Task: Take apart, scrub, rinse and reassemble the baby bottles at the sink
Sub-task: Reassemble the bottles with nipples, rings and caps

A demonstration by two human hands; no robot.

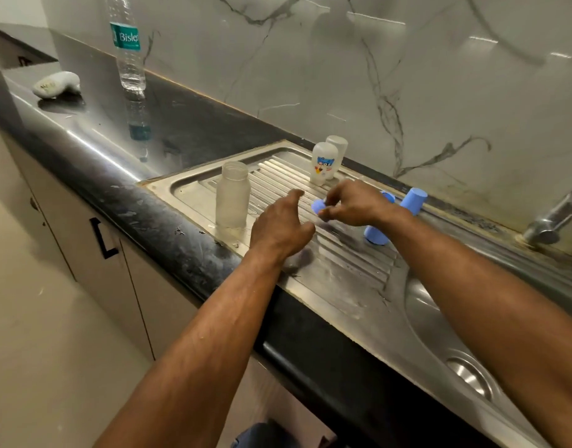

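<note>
**Counter and drainboard**

A dark stone countertop (187, 130) carried a steel sink with a ribbed drainboard (342, 270). On the drainboard stood an open frosted bottle (233, 195), two upturned bottles (325, 163) near the back edge, and three blue caps (413, 200) further right. On the counter stood a clear water bottle (129, 50); a pale lumpy object (56, 85) lay beside it.
</note>
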